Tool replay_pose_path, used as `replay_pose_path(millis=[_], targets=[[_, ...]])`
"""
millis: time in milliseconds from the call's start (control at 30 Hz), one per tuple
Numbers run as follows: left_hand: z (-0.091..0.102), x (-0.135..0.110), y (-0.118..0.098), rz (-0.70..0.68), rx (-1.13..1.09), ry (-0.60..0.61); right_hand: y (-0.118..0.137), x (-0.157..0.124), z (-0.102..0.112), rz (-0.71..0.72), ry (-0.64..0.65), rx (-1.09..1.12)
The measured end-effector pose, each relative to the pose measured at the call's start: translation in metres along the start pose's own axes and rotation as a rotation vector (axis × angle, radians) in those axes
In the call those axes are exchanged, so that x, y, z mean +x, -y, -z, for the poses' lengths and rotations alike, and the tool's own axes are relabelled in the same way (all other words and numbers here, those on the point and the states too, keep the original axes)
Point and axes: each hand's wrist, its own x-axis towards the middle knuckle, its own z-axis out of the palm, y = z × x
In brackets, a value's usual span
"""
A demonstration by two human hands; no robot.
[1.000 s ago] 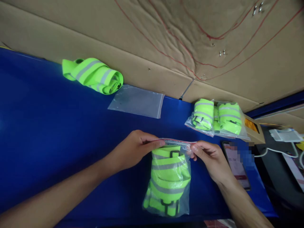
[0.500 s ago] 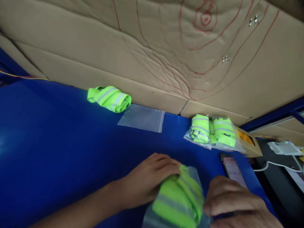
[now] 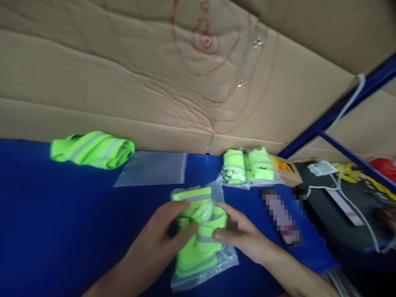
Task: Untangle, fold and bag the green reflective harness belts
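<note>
A clear zip bag point(image 3: 227, 258) lies over the blue table with a folded neon-green reflective vest point(image 3: 193, 253) inside, grey stripes showing through the plastic. My left hand point(image 3: 170, 231) grips its left side, thumb on the front and fingers at the upper edge. From the right, my right hand point(image 3: 239, 233) pinches it, with the thumb in front and fingers at the side. Farther back on the left sits a loosely rolled reflective vest point(image 3: 93, 149). Beside that roll a flat, clear zip bag point(image 3: 154, 168) rests on the table.
Bagged reflective vests point(image 3: 234, 165) stand by the cardboard wall point(image 3: 139, 82), next to a cardboard box point(image 3: 292, 175). A partly pixelated phone point(image 3: 281, 218) lies to the right. Beyond the blue table point(image 3: 62, 231) are a dark surface point(image 3: 334, 214), white cables and a blue frame bar point(image 3: 340, 105).
The bagged vest has come up and left, more fully into view. Both hands now hold its two sides; the right hand has moved inward. The camera view has turned right.
</note>
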Motion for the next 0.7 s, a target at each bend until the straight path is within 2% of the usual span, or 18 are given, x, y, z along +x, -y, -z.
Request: replay_pose_path(millis=[100, 167, 233, 300, 367, 433, 533, 633, 700], targets=[[-0.007, 0.007, 0.005, 0.072, 0.015, -0.183, 0.001, 0.011, 0.002, 0.026, -0.134, 0.080], [-0.007, 0.015, 0.006, 0.246, -0.128, -0.233, 0.003, 0.016, 0.005, 0.070, -0.177, 0.127], [-0.006, 0.021, 0.004, 0.507, -0.371, -0.151, 0.004, 0.018, 0.006, 0.093, -0.176, 0.164], [-0.004, 0.024, -0.001, 0.736, -0.588, 0.035, 0.004, 0.018, 0.004, 0.109, -0.157, 0.183], [-0.004, 0.023, -0.008, 0.851, -0.728, 0.226, 0.000, 0.018, 0.002, 0.142, -0.151, 0.169], [-0.005, 0.022, -0.014, 0.874, -0.805, 0.305, -0.005, 0.019, 0.002, 0.182, -0.192, 0.121], [-0.008, 0.027, -0.013, 0.840, -0.765, 0.234, -0.011, 0.020, 0.006, 0.321, -0.368, -0.046], [-0.014, 0.051, 0.001, 0.776, -0.640, 0.167, -0.014, 0.014, 0.011, 0.524, -0.498, -0.273], [-0.021, 0.074, 0.013, 0.717, -0.572, 0.176, -0.014, 0.007, 0.011, 0.600, -0.472, -0.366]])
